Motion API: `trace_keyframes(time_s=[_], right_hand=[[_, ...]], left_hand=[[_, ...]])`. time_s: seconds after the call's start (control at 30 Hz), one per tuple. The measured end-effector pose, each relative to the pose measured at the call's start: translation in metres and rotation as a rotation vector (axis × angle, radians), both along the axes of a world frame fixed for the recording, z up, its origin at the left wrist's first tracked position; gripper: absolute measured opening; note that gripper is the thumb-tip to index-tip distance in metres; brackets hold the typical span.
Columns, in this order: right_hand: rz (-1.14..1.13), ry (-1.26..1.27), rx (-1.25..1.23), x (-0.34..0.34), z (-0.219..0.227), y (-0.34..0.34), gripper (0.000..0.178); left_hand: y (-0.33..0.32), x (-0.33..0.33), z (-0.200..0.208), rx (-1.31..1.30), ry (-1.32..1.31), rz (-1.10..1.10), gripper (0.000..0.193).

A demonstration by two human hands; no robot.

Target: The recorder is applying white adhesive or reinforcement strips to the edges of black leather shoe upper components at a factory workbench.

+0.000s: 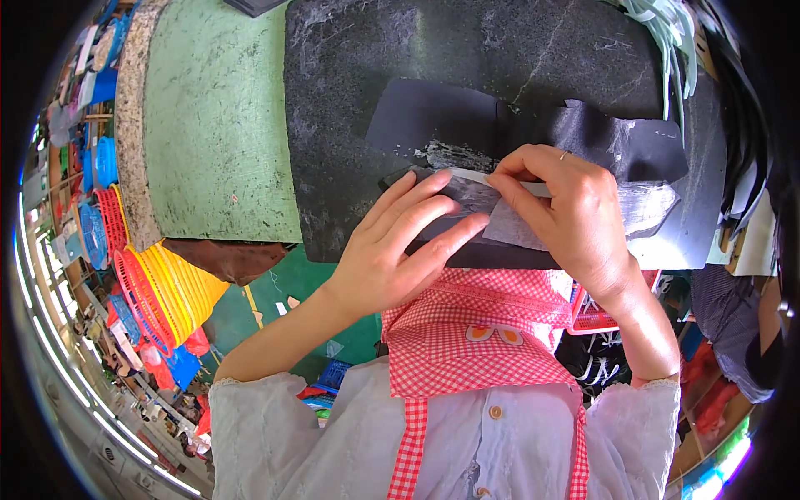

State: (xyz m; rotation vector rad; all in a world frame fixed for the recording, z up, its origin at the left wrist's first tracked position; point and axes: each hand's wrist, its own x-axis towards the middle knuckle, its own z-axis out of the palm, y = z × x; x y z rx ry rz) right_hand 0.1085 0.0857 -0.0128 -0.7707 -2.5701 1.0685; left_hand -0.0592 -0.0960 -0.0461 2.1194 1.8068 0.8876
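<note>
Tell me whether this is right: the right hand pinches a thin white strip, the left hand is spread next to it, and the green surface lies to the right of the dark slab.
One error: the head view shows the green surface to the left of the dark slab. The right hand does pinch the thin white strip, with the left hand spread next to it.

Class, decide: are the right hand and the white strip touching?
Touching: the head view shows the right hand pinching the white strip between thumb and finger.
</note>
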Motion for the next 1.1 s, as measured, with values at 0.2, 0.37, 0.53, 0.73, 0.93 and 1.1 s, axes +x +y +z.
trace_keyframes(time_s=[0.2, 0.37, 0.53, 0.73, 0.93, 1.1], right_hand=[[-0.036, -0.093, 0.070, 0.005, 0.006, 0.004, 0.031], [-0.091, -0.326, 0.046, 0.040, 0.032, 0.018, 0.037], [-0.440, -0.103, -0.304, 0.094, 0.033, 0.031, 0.015], [-0.460, -0.112, -0.322, 0.098, 0.015, 0.045, 0.015], [-0.367, -0.280, 0.002, 0.092, 0.021, 0.046, 0.017], [-0.561, -0.093, -0.317, 0.121, 0.021, 0.052, 0.012]], left_hand=[[0.010, 0.008, 0.010, -0.070, 0.066, 0.068, 0.056], [0.017, 0.012, 0.012, -0.077, 0.137, 0.140, 0.059], [0.023, 0.011, 0.017, -0.099, 0.165, 0.131, 0.056], [0.039, 0.010, 0.029, -0.177, 0.184, 0.115, 0.045], [0.079, 0.066, 0.031, -0.176, -0.052, -0.168, 0.063], [0.078, 0.073, 0.018, -0.104, 0.053, -0.162, 0.067]])
